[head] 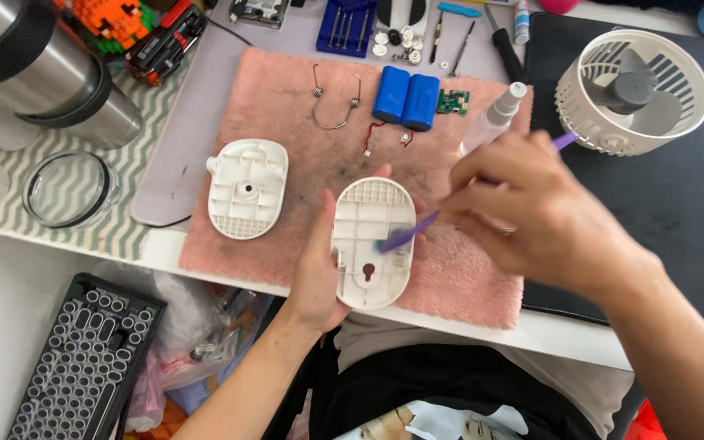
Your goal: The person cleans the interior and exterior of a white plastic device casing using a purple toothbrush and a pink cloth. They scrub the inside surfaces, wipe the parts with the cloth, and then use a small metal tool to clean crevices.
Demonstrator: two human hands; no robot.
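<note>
Head view. The left hand [319, 269] has its grip closed around the edge of a white oval shell [372, 243], palm underneath, thumb on the left rim; the fingers behind it are hidden. The shell is held ribbed inside up, over the near edge of a pink cloth [287, 114] on the counter [547, 330].

The right hand [543, 216] is blurred. Its grip is closed on a purple brush [409, 234]: the bristle end lies on the shell's inside, the handle tip shows past the knuckles at 1 o'clock, and the middle of the handle is covered by the fingers.

A spray bottle [495, 121] stands behind the right hand, its lower part hidden.

At 9 o'clock from the shell, a second white shell [246, 187] lies flat on the cloth. At 12 o'clock lie two blue cells [406, 99] side by side, a small green board [452, 102] at their right, and a bent wire spring [336, 102] at their left.

At 2 o'clock a white fan cage [633, 90] sits on a black mat [662, 212].

At the left edge steel tumblers [42, 73] are cut off by the frame. A keyboard [83, 363] is partly visible at 8 o'clock, below counter level.
</note>
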